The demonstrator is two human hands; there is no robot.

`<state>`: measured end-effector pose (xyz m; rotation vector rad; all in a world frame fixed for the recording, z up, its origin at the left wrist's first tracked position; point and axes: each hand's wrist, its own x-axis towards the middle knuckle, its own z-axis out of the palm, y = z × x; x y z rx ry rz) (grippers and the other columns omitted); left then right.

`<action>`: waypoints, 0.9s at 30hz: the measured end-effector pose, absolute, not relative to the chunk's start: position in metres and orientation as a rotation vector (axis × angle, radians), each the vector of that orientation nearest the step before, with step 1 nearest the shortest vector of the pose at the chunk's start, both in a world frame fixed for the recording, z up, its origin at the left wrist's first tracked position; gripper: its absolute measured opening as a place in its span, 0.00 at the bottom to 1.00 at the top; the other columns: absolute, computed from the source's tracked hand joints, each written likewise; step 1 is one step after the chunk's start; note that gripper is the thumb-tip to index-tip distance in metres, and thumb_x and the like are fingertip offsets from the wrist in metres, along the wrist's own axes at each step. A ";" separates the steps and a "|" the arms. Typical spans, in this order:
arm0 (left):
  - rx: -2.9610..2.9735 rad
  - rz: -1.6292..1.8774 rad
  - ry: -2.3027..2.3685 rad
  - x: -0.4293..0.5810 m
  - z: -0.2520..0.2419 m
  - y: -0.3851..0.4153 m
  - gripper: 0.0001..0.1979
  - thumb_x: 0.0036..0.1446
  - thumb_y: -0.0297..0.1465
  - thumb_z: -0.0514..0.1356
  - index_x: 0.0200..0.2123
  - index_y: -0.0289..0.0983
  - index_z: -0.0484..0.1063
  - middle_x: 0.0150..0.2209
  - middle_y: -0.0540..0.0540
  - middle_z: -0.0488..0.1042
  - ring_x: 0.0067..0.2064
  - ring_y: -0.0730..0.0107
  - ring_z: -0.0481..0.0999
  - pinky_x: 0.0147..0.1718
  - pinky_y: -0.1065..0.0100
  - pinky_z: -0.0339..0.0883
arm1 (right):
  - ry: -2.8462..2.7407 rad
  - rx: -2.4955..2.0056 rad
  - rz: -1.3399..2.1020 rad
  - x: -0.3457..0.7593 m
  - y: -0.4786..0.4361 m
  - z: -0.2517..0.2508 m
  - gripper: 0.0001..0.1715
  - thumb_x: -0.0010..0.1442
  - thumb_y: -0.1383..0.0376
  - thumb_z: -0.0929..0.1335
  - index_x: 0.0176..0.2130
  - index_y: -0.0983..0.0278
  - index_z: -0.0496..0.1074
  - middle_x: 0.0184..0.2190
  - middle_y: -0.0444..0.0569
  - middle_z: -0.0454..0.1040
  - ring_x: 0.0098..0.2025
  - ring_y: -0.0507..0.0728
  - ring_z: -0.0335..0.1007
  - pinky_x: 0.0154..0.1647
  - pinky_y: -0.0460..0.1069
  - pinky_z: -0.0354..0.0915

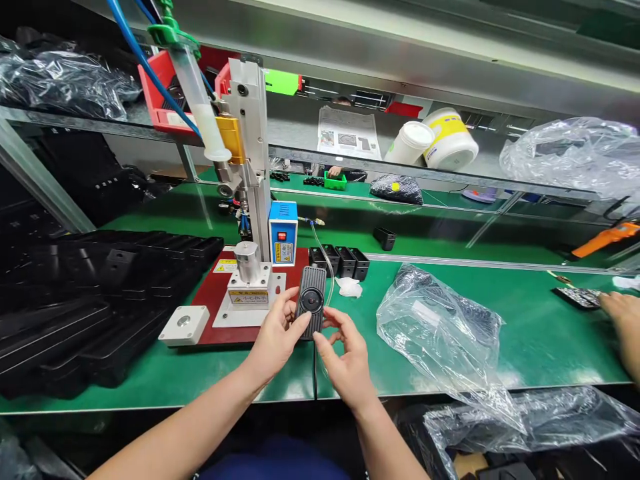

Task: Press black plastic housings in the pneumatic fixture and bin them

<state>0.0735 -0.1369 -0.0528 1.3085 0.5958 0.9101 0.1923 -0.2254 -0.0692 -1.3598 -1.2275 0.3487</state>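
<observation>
A black ribbed housing with a round ring in its face (311, 300) is held upright above the front of the bench. My left hand (277, 332) grips its left side, the thumb lying across the lower front. At the lower right edge, the curled thumb and fingers of my right hand (345, 353) close on the same housing. Just behind and left of my hands stands a dispensing press with a metal fixture (247, 267) on a dark red base (205, 293). Its white button box (184, 325) sits at the front left corner.
Black trays (115, 300) are stacked at left. Several black cases (345, 262) stand behind the housing, beside white tissue (349, 287). A clear plastic bag (440, 327) lies to the right. Another person's hand (623, 320) touches a small board at far right. A shelf holds white tubs (409, 142).
</observation>
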 end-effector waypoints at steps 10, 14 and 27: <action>1.252 0.779 0.640 0.072 -0.060 -0.152 0.27 0.48 0.41 0.67 0.47 0.36 0.63 0.42 0.43 0.72 0.43 0.61 0.74 0.41 0.62 0.71 | -1.139 -1.272 0.630 0.180 -0.234 -0.080 0.30 0.56 0.64 0.71 0.58 0.59 0.64 0.54 0.54 0.67 0.49 0.59 0.68 0.37 0.49 0.70; 1.239 0.658 0.613 0.069 -0.055 -0.151 0.30 0.44 0.41 0.70 0.46 0.36 0.62 0.36 0.46 0.73 0.33 0.68 0.73 0.30 0.67 0.68 | -1.030 -1.218 0.767 0.171 -0.237 -0.089 0.41 0.50 0.65 0.74 0.60 0.58 0.62 0.52 0.53 0.69 0.36 0.54 0.71 0.33 0.49 0.70; 1.242 0.402 0.560 0.092 -0.067 -0.166 0.22 0.39 0.30 0.68 0.38 0.34 0.65 0.31 0.44 0.76 0.32 0.67 0.74 0.28 0.70 0.64 | -1.143 -1.603 0.083 0.280 -0.322 -0.060 0.17 0.58 0.58 0.70 0.48 0.55 0.74 0.44 0.51 0.75 0.40 0.60 0.72 0.40 0.55 0.71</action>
